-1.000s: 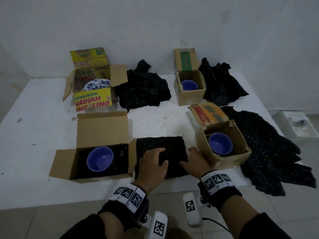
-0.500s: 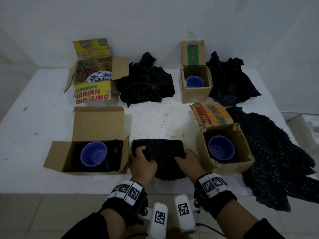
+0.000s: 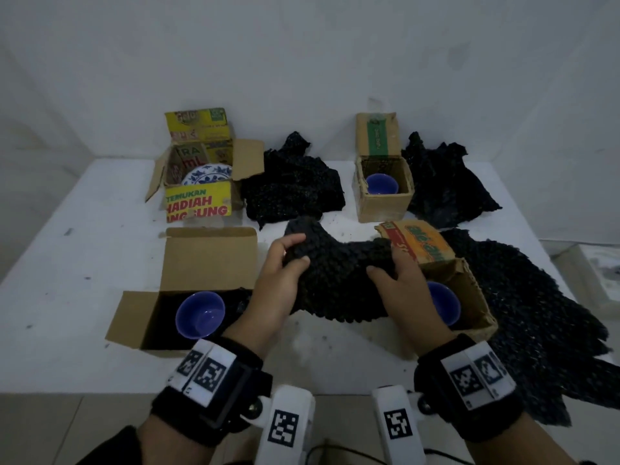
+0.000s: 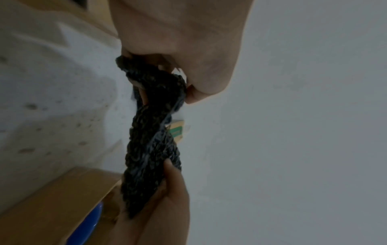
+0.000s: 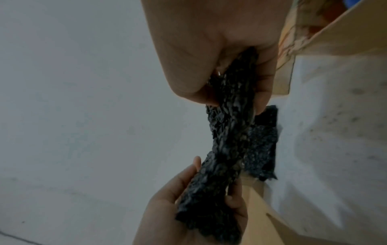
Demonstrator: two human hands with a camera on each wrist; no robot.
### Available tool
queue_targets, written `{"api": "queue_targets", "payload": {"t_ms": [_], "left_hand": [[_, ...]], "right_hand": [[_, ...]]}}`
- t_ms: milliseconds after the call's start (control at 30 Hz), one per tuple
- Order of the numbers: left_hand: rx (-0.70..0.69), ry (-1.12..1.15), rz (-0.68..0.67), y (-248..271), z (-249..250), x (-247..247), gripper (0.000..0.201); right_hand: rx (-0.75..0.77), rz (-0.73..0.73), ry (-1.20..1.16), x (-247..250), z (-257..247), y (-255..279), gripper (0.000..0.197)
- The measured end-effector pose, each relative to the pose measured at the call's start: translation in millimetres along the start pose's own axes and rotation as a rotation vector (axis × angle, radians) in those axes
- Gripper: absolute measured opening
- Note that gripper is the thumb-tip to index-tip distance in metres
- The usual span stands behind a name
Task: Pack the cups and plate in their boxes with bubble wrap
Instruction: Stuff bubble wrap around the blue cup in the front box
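the left grip and right grip are both clenching the black padding sheet, holding it above the tabletop between the left box and right box. a blue bowl is already sitting in each; covering and closing are seemingly remaining.

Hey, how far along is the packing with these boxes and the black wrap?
Done: all four open boxes hold a dish, blue bowls in three, a patterned plate in the yellow box. In hand: left hand and right hand grip a folded black wrap, held up between the two near boxes. Left, likely: three loose wraps lie on the table, and every flap stands open.
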State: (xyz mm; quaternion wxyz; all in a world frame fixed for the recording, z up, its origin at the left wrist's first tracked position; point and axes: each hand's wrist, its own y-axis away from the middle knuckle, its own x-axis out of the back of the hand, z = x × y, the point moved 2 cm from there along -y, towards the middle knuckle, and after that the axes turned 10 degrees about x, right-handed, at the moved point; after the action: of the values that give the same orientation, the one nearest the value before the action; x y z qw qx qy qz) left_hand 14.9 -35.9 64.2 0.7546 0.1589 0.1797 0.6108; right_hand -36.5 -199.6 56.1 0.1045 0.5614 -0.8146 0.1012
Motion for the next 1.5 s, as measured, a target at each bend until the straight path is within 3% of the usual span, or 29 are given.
{"api": "queue_targets", "payload": {"t_ms": [133, 300, 467, 600, 767, 900, 1000, 1067, 1167, 1300, 1367, 1500], "left_hand": [[-0.032, 0.181, -0.032, 5, 27, 47, 0.031], [0.007, 0.230, 0.007, 7, 35, 126, 0.055], [0.214, 0.146, 0.073, 5, 19, 198, 0.056], [0.281, -0.014, 0.101, -11, -6, 234, 0.059], [0.255, -0.201, 0.088, -28, -24, 248, 0.061], [0.240, -0.219, 0.036, -36, -36, 248, 0.063], [0.221, -0.196, 0.034, -40, -43, 251, 0.065], [0.202, -0.208, 0.056, -41, -45, 257, 0.066], [0.136, -0.230, 0.101, -37, -41, 267, 0.058], [0.019, -0.263, 0.149, -30, -29, 281, 0.040], [-0.004, -0.259, 0.067, -25, -28, 282, 0.037], [0.083, -0.086, -0.128, -28, -43, 277, 0.048]], "right_hand": [[0.058, -0.032, -0.124, -27, -30, -2, 0.017], [0.093, -0.096, -0.113, -81, -51, -1, 0.011], [0.175, -0.172, 0.148, -138, -49, 3, 0.019], [0.210, -0.242, 0.387, -172, -31, 10, 0.045], [0.241, -0.300, 0.717, -195, -12, 22, 0.064], [0.506, -0.213, 1.026, -206, -24, 25, 0.060], [0.571, -0.448, 0.931, -231, -31, 27, 0.058], [0.512, -0.636, 0.877, -250, -25, 29, 0.056], [0.466, -0.779, 0.907, -272, -2, 34, 0.057], [0.550, -0.747, 1.048, -281, 23, 36, 0.049], [0.600, -0.715, 1.055, -280, 32, 36, 0.046], [0.694, -0.662, 1.034, -281, 39, 32, 0.039]]}}
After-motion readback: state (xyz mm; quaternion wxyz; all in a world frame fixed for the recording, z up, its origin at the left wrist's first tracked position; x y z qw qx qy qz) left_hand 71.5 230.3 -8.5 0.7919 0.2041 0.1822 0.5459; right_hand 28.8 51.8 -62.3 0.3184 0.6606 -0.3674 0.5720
